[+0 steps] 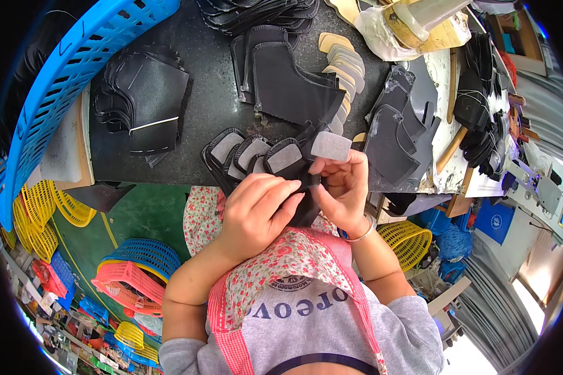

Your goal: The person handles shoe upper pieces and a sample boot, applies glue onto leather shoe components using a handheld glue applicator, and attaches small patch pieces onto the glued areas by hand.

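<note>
At the table's near edge, both hands pinch one small black leather piece (307,211). My left hand (256,209) has its fingers bent and thumb and forefinger closed at the left side of the piece. My right hand (344,192) grips its right side, with a pale grey rounded patch (331,146) standing up by the fingertips. Whether that patch is fixed to the piece is hidden by the fingers. Just beyond my left hand lies a fanned row of black pieces (251,153) with grey patches on their ends.
Larger black leather cutouts (288,81) lie mid-table beside a fanned row of beige and grey patches (346,69). A tied black bundle (147,103) sits left, near a blue basket (50,94). More black cutouts (391,144) lie right, below a whitish stand (413,28).
</note>
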{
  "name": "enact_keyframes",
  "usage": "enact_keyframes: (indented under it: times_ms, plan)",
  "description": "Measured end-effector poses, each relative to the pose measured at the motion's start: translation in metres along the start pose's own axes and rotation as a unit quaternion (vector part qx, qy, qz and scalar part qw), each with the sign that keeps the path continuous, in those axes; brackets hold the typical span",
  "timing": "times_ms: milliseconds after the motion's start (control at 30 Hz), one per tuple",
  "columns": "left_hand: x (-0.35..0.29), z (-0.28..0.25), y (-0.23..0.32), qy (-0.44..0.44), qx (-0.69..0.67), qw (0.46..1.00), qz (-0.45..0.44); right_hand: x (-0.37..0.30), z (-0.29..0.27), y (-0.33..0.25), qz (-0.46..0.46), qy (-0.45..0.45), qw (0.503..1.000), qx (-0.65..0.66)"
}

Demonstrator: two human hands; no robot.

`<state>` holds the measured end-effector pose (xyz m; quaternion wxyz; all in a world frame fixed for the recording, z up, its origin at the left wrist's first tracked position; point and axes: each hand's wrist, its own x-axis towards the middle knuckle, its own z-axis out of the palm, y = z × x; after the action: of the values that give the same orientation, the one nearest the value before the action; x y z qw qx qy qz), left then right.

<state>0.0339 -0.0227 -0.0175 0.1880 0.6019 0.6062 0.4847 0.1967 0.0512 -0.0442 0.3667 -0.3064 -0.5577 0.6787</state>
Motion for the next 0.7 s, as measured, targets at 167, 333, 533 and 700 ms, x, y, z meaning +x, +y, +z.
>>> enact_keyframes:
  times_ms: [167,333,533,700]
  plan:
    - [0.0064,-0.0021,0.0009,-0.024,-0.055,0.993,-0.102,0.0062,0.0046,-0.0060,0.041,0.014,0.998,-0.051]
    - [0.0081,-0.0045,-0.0005,-0.029,-0.075,0.992,-0.101,0.0046,0.0065,-0.0057,0.011,-0.003,0.997,-0.082]
    - [0.0063,-0.0039,-0.0046,-0.019,-0.021,1.000,-0.001,0.0022,0.0068,-0.0038,-0.010,-0.014,0.996,-0.086]
    - [0.0014,-0.0025,-0.0053,-0.019,0.001,0.999,0.046,-0.0025,0.0075,-0.0010,-0.030,-0.011,0.998,-0.060]
